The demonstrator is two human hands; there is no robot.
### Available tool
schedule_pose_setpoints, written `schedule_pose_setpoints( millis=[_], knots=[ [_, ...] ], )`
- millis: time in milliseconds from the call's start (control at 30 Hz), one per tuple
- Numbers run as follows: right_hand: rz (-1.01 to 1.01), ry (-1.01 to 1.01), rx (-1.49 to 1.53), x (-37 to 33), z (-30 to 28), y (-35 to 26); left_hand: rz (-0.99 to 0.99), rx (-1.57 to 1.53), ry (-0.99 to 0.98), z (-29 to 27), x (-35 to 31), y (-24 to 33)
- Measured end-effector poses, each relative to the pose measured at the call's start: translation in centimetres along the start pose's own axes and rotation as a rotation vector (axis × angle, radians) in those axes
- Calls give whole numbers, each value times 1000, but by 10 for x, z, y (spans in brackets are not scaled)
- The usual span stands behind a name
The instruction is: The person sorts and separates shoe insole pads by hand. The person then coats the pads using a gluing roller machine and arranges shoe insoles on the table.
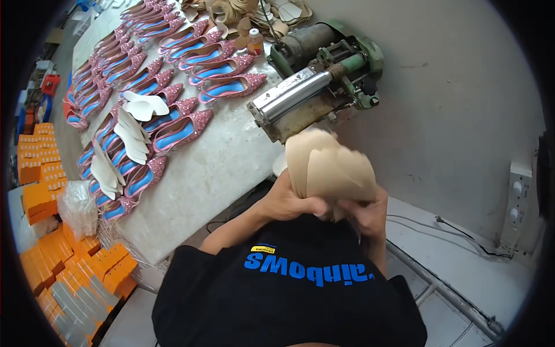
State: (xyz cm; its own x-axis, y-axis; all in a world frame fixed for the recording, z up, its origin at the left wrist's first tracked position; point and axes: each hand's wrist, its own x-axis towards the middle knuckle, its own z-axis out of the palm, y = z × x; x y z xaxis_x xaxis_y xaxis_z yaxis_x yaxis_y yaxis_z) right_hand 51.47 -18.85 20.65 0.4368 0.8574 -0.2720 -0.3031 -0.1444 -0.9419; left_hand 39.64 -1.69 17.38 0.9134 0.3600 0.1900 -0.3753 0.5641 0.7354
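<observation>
Two snug grips here, left hand (289, 199) and right hand (369, 214) curled closed on the lower part of a fanned stack of beige pieces (332, 170), up between black shirt (277, 303) and roller machine (296, 92), where even thumb pressure should stop the overlapping layers slipping askew.

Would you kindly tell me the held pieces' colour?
The held pieces are beige, clearest in the head view.
</observation>
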Motion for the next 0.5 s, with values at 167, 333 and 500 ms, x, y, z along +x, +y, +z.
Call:
schedule_pose_setpoints(
  millis=[167, 333, 500],
  knots=[
    [-289, 212, -2, -10, 22, -2, -163, 174, -48, 8, -1, 13],
    [-206, 165, 108, 7, -1, 8, -136, -11, -181, 16, 8, 10],
    [-219, 72, -281, -7, -33, -6, -313, 192, -37, 26, 13, 21]
  ],
)
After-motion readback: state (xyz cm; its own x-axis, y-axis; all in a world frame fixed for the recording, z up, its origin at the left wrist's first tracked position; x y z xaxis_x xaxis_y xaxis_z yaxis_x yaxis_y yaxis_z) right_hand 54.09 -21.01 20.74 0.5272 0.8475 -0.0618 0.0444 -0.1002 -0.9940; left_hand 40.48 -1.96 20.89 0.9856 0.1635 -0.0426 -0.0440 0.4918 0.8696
